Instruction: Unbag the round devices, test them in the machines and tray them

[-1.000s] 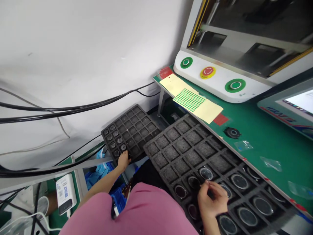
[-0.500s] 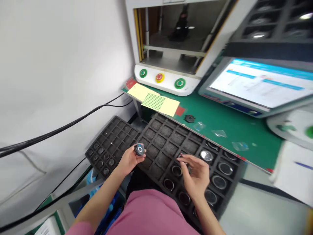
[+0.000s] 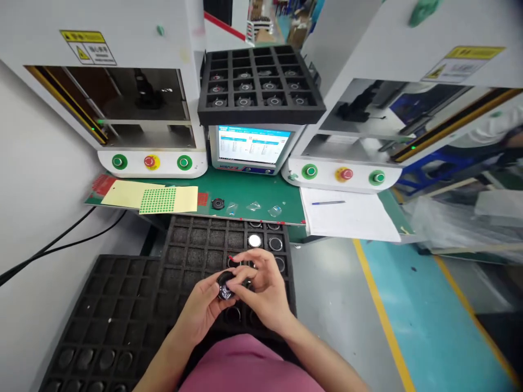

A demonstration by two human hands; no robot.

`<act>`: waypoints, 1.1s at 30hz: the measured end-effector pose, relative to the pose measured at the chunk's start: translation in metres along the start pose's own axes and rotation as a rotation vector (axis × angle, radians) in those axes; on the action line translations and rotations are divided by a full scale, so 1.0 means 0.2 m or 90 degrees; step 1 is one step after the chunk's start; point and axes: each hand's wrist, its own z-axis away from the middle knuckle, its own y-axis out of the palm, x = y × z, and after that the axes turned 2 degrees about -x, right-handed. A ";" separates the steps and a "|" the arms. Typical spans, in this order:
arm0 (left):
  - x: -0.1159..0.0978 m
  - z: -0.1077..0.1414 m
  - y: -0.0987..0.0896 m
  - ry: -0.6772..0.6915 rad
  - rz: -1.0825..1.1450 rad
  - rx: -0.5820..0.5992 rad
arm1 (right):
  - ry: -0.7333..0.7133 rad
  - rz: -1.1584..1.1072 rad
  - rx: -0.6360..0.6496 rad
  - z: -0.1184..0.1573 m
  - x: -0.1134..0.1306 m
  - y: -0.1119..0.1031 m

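A round black watch body (image 3: 224,284) with a glossy face is held in my left hand (image 3: 203,301), the fingers and thumb closed around its rim. My right hand (image 3: 261,286) reaches over from the right, with thumb and forefinger pinched together against the face of the watch body. Whatever lies between those fingertips is hidden. Beneath both hands is a black foam tray (image 3: 192,256) with square pockets, some of them holding round watch parts such as this dark-faced one (image 3: 275,244) and a bright, shiny one (image 3: 254,240).
A second foam tray (image 3: 118,283) lies to the left. On the green bench (image 3: 261,190) are a sticker sheet (image 3: 157,200), a black watch part (image 3: 218,203), scraps of clear film (image 3: 254,206), and paper with a pen (image 3: 329,203). Two press machines flank a screen (image 3: 251,144) below a filled tray (image 3: 261,115).
The view has swung right and up. The watch body, held alone in my left hand before, is now brought together with my right hand, whose fingers have closed onto it.
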 end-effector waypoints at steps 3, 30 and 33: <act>-0.04 -0.02 0.01 0.044 0.007 -0.058 | -0.027 0.070 -0.063 -0.18 0.02 -0.21; -0.18 0.02 0.20 0.104 -0.150 0.242 | 0.035 -0.043 0.292 -0.20 0.27 -0.12; -0.16 0.04 0.20 0.193 -0.170 0.205 | 0.160 -0.194 0.210 -0.19 0.25 -0.09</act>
